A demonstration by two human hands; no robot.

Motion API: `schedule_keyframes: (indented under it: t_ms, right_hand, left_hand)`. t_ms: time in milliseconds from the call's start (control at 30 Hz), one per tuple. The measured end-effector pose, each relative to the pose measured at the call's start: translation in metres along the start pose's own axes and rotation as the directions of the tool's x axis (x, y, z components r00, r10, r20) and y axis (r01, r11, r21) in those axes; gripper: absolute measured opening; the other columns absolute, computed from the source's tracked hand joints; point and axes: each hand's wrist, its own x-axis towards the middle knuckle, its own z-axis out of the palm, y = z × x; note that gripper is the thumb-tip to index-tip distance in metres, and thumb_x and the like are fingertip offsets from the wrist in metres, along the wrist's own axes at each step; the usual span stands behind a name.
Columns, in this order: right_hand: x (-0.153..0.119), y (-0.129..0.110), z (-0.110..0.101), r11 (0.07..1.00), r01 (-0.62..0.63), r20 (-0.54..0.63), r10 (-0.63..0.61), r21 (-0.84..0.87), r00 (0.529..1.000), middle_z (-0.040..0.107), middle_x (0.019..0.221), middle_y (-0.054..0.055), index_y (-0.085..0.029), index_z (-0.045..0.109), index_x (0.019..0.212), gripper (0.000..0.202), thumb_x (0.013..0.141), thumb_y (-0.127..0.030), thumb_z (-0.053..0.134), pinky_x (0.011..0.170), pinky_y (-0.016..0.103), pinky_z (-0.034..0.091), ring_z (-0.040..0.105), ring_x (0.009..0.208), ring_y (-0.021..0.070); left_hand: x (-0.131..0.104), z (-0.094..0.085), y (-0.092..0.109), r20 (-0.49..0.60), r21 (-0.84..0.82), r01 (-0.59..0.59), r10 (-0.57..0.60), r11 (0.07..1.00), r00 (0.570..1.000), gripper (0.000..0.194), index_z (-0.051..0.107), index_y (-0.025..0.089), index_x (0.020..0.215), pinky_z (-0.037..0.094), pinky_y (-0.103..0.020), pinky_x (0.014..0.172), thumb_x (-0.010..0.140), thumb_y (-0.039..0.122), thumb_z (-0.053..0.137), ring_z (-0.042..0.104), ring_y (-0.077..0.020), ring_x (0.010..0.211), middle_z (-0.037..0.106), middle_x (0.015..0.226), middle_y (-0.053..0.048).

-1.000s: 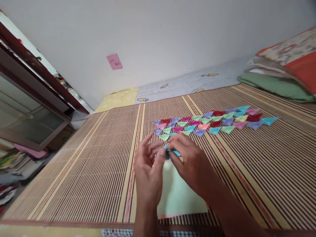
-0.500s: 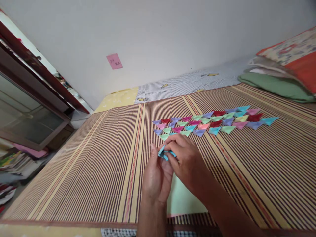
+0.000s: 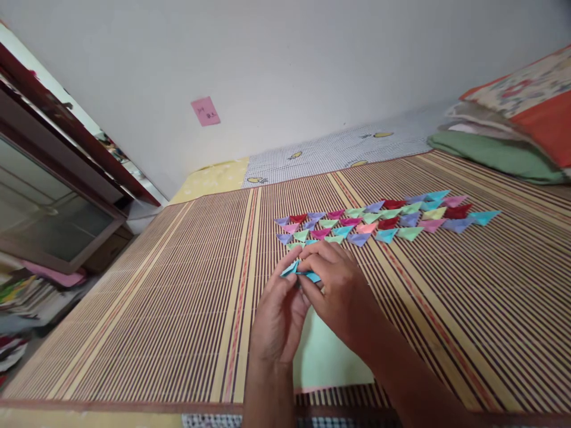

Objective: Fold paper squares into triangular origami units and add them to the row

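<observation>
A small folded piece of light blue paper [image 3: 291,269] is held between both hands, just above the mat. My left hand [image 3: 274,318] pinches its left side, the thumb lying on top and the fingers behind. Closed on its right part is my right hand [image 3: 336,285], with thumb and index finger gripping the paper. Below the hands lies a pale green sheet of paper [image 3: 328,356], partly covered by them. Beyond, several rows of small folded paper pieces [image 3: 358,239] in many colours spread to the right; the nearest ones are partly hidden behind my fingers.
A striped bamboo mat [image 3: 169,309] covers the bed. Folded green cloth [image 3: 495,156] and an orange floral pillow [image 3: 544,113] are piled at the back right. A pink note [image 3: 206,111] is stuck on the wall. A glass-fronted cabinet [image 3: 40,196] stands at left.
My left thumb, raised before, has come down onto the blue paper. The left hand has tilted and shifted slightly left, while the right hand keeps its grip.
</observation>
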Motion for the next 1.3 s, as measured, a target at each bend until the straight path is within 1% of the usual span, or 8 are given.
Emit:
schedule_keyframes:
  t_ms: [200,333,567,700,800,900,1067,1300]
  right_hand:
    - [0.0019,-0.0015,-0.0083,0.998,0.019,0.043,-0.022,0.068,0.999,0.067,0.098,0.008,-0.018,0.064,0.083,0.011,0.085,-0.007,0.065,0.084,0.041,0.046,0.060,0.094,0.0261]
    - [0.0024,-0.0015,-0.0083,0.995,0.030,0.059,-0.036,0.099,0.998,0.067,0.100,0.007,-0.020,0.063,0.084,0.012,0.087,-0.008,0.062,0.085,0.041,0.045,0.060,0.096,0.0258]
    - [0.0029,-0.0044,-0.0093,0.986,0.052,0.089,-0.067,0.157,0.994,0.068,0.105,0.007,-0.020,0.066,0.096,0.023,0.085,-0.004,0.053,0.087,0.042,0.046,0.059,0.098,0.0253]
    - [0.0025,-0.0056,-0.0088,0.986,0.031,0.132,-0.053,0.161,0.990,0.067,0.106,0.008,-0.019,0.066,0.099,0.022,0.086,-0.005,0.054,0.089,0.043,0.046,0.058,0.099,0.0259]
    - [0.0027,-0.0051,-0.0080,0.990,0.027,0.144,-0.048,0.140,0.988,0.066,0.106,0.008,-0.018,0.067,0.098,0.021,0.086,-0.006,0.055,0.090,0.044,0.046,0.058,0.100,0.0263]
    - [0.0028,-0.0048,-0.0084,0.996,0.032,0.144,-0.044,0.086,0.989,0.066,0.109,0.009,-0.018,0.067,0.096,0.015,0.088,-0.010,0.058,0.090,0.045,0.046,0.058,0.102,0.0276]
    - [0.0027,-0.0061,-0.0092,0.998,0.034,0.163,-0.040,0.045,0.986,0.066,0.111,0.009,-0.019,0.067,0.090,0.011,0.087,-0.011,0.062,0.090,0.046,0.046,0.058,0.105,0.0283]
    - [0.0014,-0.0103,-0.0083,0.999,-0.047,0.122,0.044,0.018,0.992,0.066,0.107,0.009,-0.019,0.064,0.082,0.014,0.082,-0.006,0.059,0.089,0.045,0.047,0.057,0.101,0.0280]
  left_hand:
    - [0.0028,-0.0010,0.0028,-0.039,-0.002,-0.042,0.042,0.999,0.998,0.042,0.065,0.011,0.129,0.058,-0.039,0.089,0.088,0.019,0.063,0.073,-0.0236,0.095,0.075,0.100,-0.012]
    - [0.0037,-0.0028,0.0034,-0.048,-0.001,-0.047,0.047,0.999,0.998,0.034,0.070,0.011,0.120,0.059,-0.040,0.088,0.090,0.022,0.062,0.073,-0.0240,0.094,0.075,0.097,-0.012]
    - [0.0050,-0.0021,0.0013,-0.017,0.008,-0.076,0.077,0.997,0.997,0.019,0.076,0.012,0.100,0.060,-0.038,0.089,0.091,0.024,0.064,0.072,-0.0256,0.101,0.074,0.108,-0.012]
    - [0.0041,0.0004,0.0003,-0.073,0.009,-0.085,0.086,0.996,0.994,0.012,0.075,0.013,0.091,0.060,-0.038,0.089,0.086,0.020,0.068,0.071,-0.0259,0.103,0.074,0.102,-0.010]
    - [0.0038,0.0007,-0.0004,-0.094,0.024,-0.083,0.085,0.996,0.992,0.013,0.075,0.013,0.094,0.059,-0.038,0.090,0.085,0.021,0.069,0.070,-0.0262,0.106,0.075,0.105,-0.011]
    - [0.0037,-0.0003,-0.0003,-0.095,0.040,-0.085,0.089,0.996,0.992,0.019,0.077,0.013,0.097,0.059,-0.038,0.089,0.088,0.026,0.067,0.070,-0.0269,0.107,0.075,0.108,-0.013]
    - [0.0031,-0.0008,0.0010,-0.086,0.097,-0.127,0.136,0.987,0.987,0.024,0.079,0.014,0.100,0.059,-0.037,0.089,0.091,0.030,0.064,0.070,-0.0262,0.106,0.076,0.110,-0.013]
    - [0.0030,0.0024,-0.0042,-0.068,0.164,-0.151,0.164,0.975,0.984,0.023,0.079,0.015,0.103,0.056,-0.034,0.089,0.088,0.028,0.066,0.069,-0.0242,0.105,0.076,0.109,-0.012]
